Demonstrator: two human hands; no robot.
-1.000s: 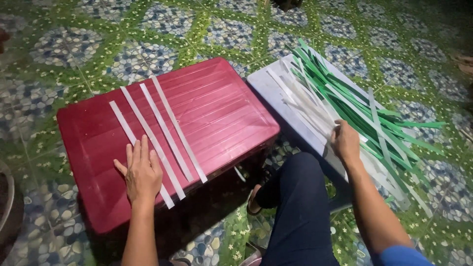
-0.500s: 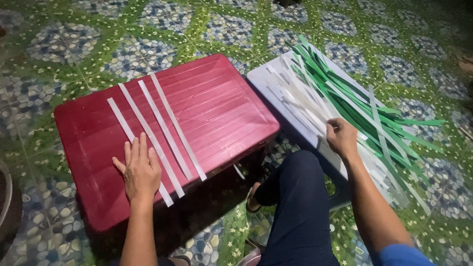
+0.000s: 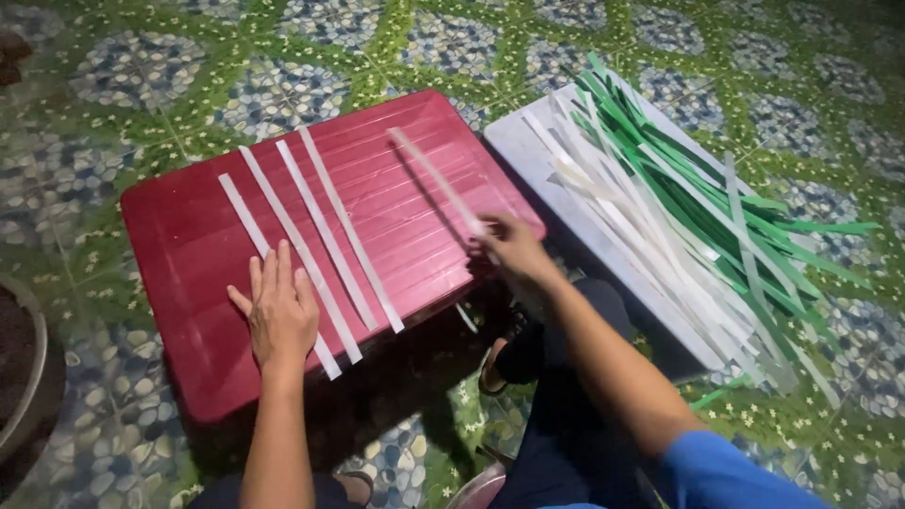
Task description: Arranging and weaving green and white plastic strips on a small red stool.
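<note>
My left hand (image 3: 280, 311) lies flat, fingers apart, on the near ends of several white strips (image 3: 320, 226) laid side by side on a red plastic lid (image 3: 189, 245). My right hand (image 3: 509, 247) grips one more white strip (image 3: 436, 181) by its near end and carries it over the lid's right part, blurred by motion. To the right, a grey board (image 3: 528, 151) bears a loose heap of white and green strips (image 3: 679, 207).
The floor (image 3: 141, 85) has green and blue patterned tiles. A dark round basin (image 3: 24, 368) sits at the left edge. My dark-trousered leg (image 3: 566, 415) and a sandalled foot (image 3: 490, 368) are between the lid and the board.
My right hand took a white strip from the heap on the grey board and swung left with it over the red lid. My left hand stayed pressed on the laid strips.
</note>
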